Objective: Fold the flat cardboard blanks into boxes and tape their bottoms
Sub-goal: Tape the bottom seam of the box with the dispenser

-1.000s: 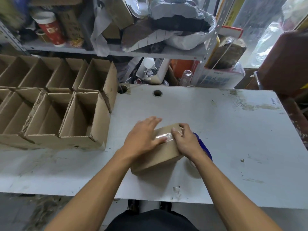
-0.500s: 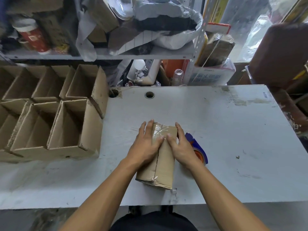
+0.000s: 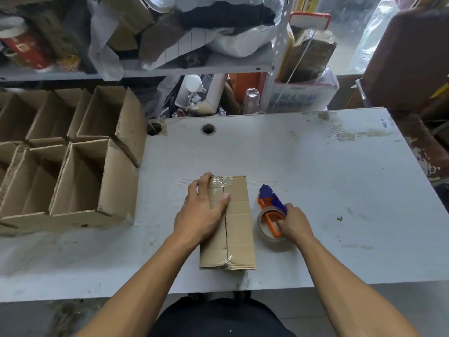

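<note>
A small brown cardboard box [image 3: 239, 229] lies bottom-up on the grey table [image 3: 315, 166], its centre seam running toward me with clear tape at the far and near ends. My left hand [image 3: 202, 212] rests flat on the box's left half, thumb across the seam. To the right of the box sits a tape dispenser [image 3: 271, 215] with a blue and orange handle and a clear tape roll. My right hand [image 3: 295, 223] has its fingers closed on the dispenser's near side.
Several folded open-topped cardboard boxes [image 3: 73, 171] stand in rows on the table's left side. A cluttered metal shelf [image 3: 194, 69] rises behind the table. Two round cable holes [image 3: 208, 129] are in the tabletop's far edge. A brown chair [image 3: 410, 59] stands at the right.
The box has been turned so its seam runs toward me. My right hand left the box and took hold of the tape dispenser. My left hand stays on the box.
</note>
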